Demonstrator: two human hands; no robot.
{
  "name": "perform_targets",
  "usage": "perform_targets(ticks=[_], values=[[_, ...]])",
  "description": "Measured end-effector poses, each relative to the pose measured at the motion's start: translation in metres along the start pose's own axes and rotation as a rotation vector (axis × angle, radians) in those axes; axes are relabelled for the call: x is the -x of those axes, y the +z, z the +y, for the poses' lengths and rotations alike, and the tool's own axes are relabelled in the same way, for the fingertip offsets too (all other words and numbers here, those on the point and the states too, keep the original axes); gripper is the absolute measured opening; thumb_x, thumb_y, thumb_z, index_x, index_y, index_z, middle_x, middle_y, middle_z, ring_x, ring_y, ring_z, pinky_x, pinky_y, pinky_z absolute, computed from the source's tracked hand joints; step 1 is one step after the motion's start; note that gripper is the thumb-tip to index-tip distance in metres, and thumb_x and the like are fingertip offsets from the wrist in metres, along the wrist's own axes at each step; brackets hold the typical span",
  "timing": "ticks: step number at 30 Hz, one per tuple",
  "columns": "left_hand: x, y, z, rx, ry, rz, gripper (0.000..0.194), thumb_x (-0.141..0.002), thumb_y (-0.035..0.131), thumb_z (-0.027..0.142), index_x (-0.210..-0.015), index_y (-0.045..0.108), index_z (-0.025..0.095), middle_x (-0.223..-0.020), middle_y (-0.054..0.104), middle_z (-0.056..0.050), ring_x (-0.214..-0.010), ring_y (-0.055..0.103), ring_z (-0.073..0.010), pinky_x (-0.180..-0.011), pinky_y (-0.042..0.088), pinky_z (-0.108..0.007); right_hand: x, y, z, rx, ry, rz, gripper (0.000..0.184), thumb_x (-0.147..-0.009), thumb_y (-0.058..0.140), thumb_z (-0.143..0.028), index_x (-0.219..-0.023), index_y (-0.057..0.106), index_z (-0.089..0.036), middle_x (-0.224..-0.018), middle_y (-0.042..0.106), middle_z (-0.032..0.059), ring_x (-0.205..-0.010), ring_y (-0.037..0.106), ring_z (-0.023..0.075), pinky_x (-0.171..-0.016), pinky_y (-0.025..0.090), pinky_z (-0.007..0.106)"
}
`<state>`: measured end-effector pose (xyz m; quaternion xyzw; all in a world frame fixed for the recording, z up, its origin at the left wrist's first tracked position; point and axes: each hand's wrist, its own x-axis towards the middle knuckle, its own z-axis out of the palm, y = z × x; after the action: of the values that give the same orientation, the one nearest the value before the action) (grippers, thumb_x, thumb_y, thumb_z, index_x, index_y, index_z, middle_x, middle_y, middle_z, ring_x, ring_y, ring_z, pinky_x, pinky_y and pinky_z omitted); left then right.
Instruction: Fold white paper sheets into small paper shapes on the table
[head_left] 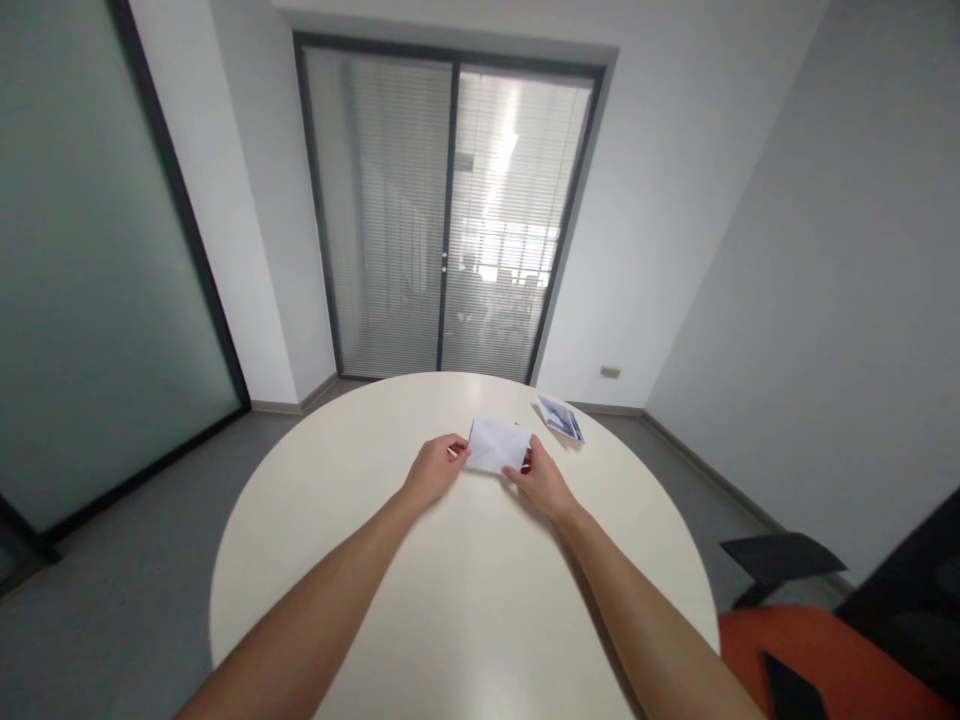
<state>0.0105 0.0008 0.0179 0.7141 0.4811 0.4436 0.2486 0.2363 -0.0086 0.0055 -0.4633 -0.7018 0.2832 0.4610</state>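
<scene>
A white rectangular piece of paper, perhaps an envelope (496,446), is held between my two hands above the round table. My left hand (437,468) pinches its left edge between thumb and fingers. At its right side, my right hand (541,478) grips it, thumb in front and fingers partly hidden behind. Faint crease lines cross the paper's face. Beyond my right hand, a bluish printed card or photo (559,419) lies near the table's far right edge.
The cream round table (480,600) spreads beneath my arms. An orange chair (817,665) with a black armrest (784,556) stands at the lower right. Glass doors with blinds (450,220) are behind the table, and a frosted glass panel (97,250) is at the left.
</scene>
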Motion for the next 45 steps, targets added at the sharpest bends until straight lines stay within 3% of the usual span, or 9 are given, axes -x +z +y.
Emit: perform_targets(ticks=[4,9,12,17,24,30,40,45], values=[[0.001,-0.002,0.004,0.015,0.061,0.017,0.017,-0.085,0.064,0.024,-0.100,0.071,0.019,-0.098,0.074,-0.002,-0.068,0.063,-0.0129,-0.070,0.050,-0.025,0.002,-0.006,-0.004,0.336,-0.058,-0.007,0.053,-0.085,0.062,-0.022,-0.135,0.048,-0.021,-0.104,0.071,0.0067,-0.084,0.064,0.0198,-0.074,0.048,0.029],[0.002,-0.006,0.005,-0.020,0.108,0.038,0.015,-0.085,0.063,0.019,-0.097,0.072,0.021,-0.094,0.075,-0.001,-0.077,0.067,-0.0148,-0.078,0.050,-0.026,0.001,-0.011,-0.010,0.630,-0.126,-0.002,0.017,-0.089,0.059,-0.020,-0.105,0.064,-0.020,-0.092,0.070,0.0060,-0.082,0.063,0.0204,-0.074,0.045,0.029],[0.005,-0.008,0.005,-0.164,0.097,-0.019,0.013,-0.086,0.062,0.019,-0.091,0.074,0.022,-0.092,0.077,-0.002,-0.083,0.069,-0.0174,-0.080,0.051,-0.027,0.002,-0.014,-0.013,0.643,-0.155,-0.007,0.022,-0.087,0.058,-0.013,-0.103,0.068,-0.022,-0.097,0.070,0.0050,-0.091,0.064,0.0199,-0.081,0.045,0.029],[0.011,-0.011,0.004,-0.451,0.151,-0.194,0.027,-0.082,0.057,0.009,-0.097,0.075,0.023,-0.103,0.077,-0.002,-0.098,0.069,-0.0208,-0.088,0.050,-0.029,0.004,-0.015,-0.016,0.663,-0.147,-0.102,0.034,-0.077,0.058,-0.002,-0.098,0.073,-0.023,-0.098,0.073,0.0037,-0.096,0.063,0.0199,-0.083,0.045,0.028],[0.014,-0.011,-0.004,-0.460,0.295,-0.308,0.037,-0.082,0.057,0.012,-0.112,0.074,0.025,-0.118,0.074,-0.001,-0.112,0.065,-0.0211,-0.098,0.049,-0.031,0.005,-0.012,-0.017,0.742,-0.107,-0.204,0.036,-0.076,0.058,-0.005,-0.099,0.077,-0.024,-0.101,0.077,0.0035,-0.098,0.065,0.0219,-0.086,0.045,0.030],[0.015,-0.009,-0.004,-0.452,0.341,-0.333,0.032,-0.087,0.054,0.017,-0.110,0.075,0.024,-0.117,0.074,-0.002,-0.112,0.064,-0.0205,-0.100,0.048,-0.031,0.004,-0.016,-0.018,0.670,-0.109,-0.256,0.036,-0.078,0.057,-0.010,-0.103,0.078,-0.024,-0.105,0.078,0.0039,-0.098,0.068,0.0211,-0.088,0.046,0.028],[0.018,-0.014,0.007,-0.534,0.324,-0.311,0.027,-0.094,0.051,0.028,-0.104,0.075,0.021,-0.106,0.075,-0.006,-0.103,0.065,-0.0222,-0.090,0.050,-0.030,0.006,-0.018,-0.022,0.646,-0.119,-0.293,0.024,-0.090,0.054,-0.027,-0.093,0.077,-0.019,-0.086,0.076,0.0059,-0.076,0.064,0.0183,-0.068,0.040,0.026],[0.017,-0.015,0.009,-0.586,0.243,-0.291,0.026,-0.096,0.049,0.030,-0.102,0.073,0.022,-0.103,0.075,-0.006,-0.098,0.067,-0.0216,-0.086,0.050,-0.029,0.006,-0.017,-0.017,0.610,-0.103,-0.240,0.026,-0.094,0.053,-0.031,-0.107,0.072,-0.018,-0.097,0.076,0.0077,-0.084,0.066,0.0201,-0.072,0.043,0.026]])
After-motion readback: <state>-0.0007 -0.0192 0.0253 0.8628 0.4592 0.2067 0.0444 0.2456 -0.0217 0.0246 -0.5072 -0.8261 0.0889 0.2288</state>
